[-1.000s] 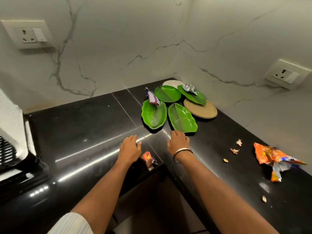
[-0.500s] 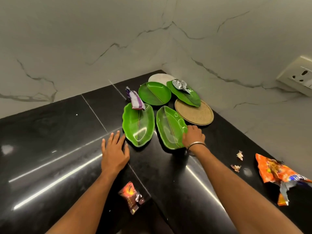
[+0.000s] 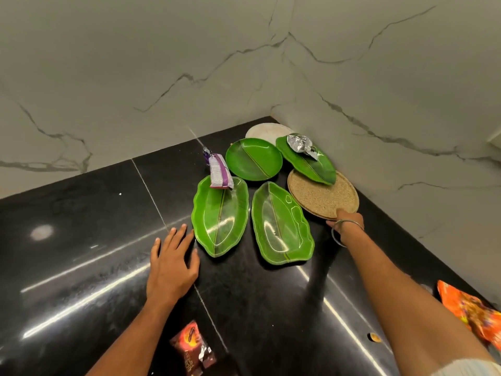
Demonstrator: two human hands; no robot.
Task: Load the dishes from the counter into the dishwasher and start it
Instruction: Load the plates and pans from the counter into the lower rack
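The right hand (image 3: pixel 345 219) was at the near rim of the round tan plate (image 3: pixel 324 196), thumb laid on top and fingers apparently tucked under the edge, pinching it. The left hand (image 3: pixel 173 264) lay flat and open on the black counter (image 3: pixel 81 240), fingertips just beside the left leaf-shaped green plate (image 3: pixel 221 215). That plate carried a purple wrapper (image 3: pixel 219 172) on its far end. Between the two hands lay a second leaf-shaped green plate (image 3: pixel 282 223), bare. Farther back sat a round green plate (image 3: pixel 253 158), another leaf plate (image 3: pixel 309 161) holding crumpled foil (image 3: pixel 299 143) and overlapping the tan plate, and a white plate (image 3: pixel 268 130) in the corner.

The plates looked stiff, light and glossy, likely melamine, so probably slippery; the shallow raised rims seemed the best hold. Lifting the tan plate could tip the leaf plate resting on it. The wrappers likely needed clearing first.
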